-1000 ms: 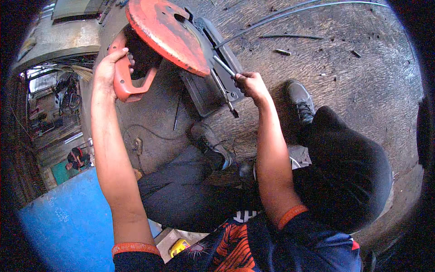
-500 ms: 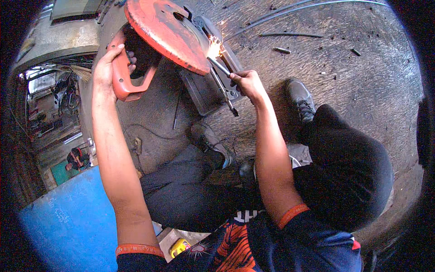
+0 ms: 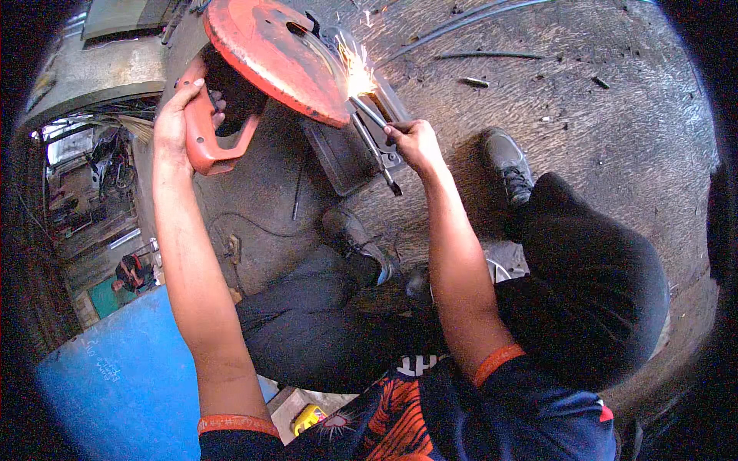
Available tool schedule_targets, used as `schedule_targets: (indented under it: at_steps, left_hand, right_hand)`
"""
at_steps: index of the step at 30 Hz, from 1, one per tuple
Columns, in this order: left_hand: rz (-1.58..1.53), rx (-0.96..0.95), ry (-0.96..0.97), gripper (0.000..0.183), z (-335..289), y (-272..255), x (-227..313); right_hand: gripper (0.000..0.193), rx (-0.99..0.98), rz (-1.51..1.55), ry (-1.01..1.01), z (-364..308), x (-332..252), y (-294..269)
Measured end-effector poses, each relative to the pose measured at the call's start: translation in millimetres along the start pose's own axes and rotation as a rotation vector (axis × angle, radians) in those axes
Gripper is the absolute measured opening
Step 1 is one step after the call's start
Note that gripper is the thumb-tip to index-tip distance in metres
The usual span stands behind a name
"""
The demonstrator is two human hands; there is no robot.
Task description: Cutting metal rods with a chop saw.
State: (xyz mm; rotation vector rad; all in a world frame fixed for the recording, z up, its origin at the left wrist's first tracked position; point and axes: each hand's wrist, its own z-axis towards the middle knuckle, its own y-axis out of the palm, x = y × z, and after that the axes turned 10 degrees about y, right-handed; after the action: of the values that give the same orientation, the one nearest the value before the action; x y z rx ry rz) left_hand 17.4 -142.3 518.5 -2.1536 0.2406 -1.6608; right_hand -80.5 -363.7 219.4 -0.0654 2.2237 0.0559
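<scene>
An orange-guarded chop saw stands on the floor ahead of me, its guard tilted over a dark metal base. My left hand is wrapped round the saw's orange loop handle. In my right hand is a thin metal rod, its far end at the lower right edge of the guard. Bright sparks spray up from that end. Just below the rod, the saw's clamp screw slants across the base. The guard hides most of the blade and the exact cutting point.
Long thin rods and short metal offcuts lie on the worn floor at the far right. My shoes flank the saw base. A cable curls left of it. A blue panel stands near left, a yellow object close by.
The sparks have grown larger and brighter. The saw's guard and handle have shifted slightly left, with the handle a touch lower. Both hands keep their grips.
</scene>
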Motion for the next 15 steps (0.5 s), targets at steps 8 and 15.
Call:
schedule_targets:
  at_steps: [8, 15]
  left_hand:
    - [0.006, -0.001, -0.005, 0.042, 2.2, -1.7, -0.8]
    - [0.014, 0.002, -0.003, 0.041, 1.3, -0.8, -0.1]
  right_hand:
    - [0.027, 0.095, -0.034, -0.080, -6.1, -2.7, 3.1]
    - [0.026, 0.153, -0.052, -0.153, -8.0, -2.9, 6.8]
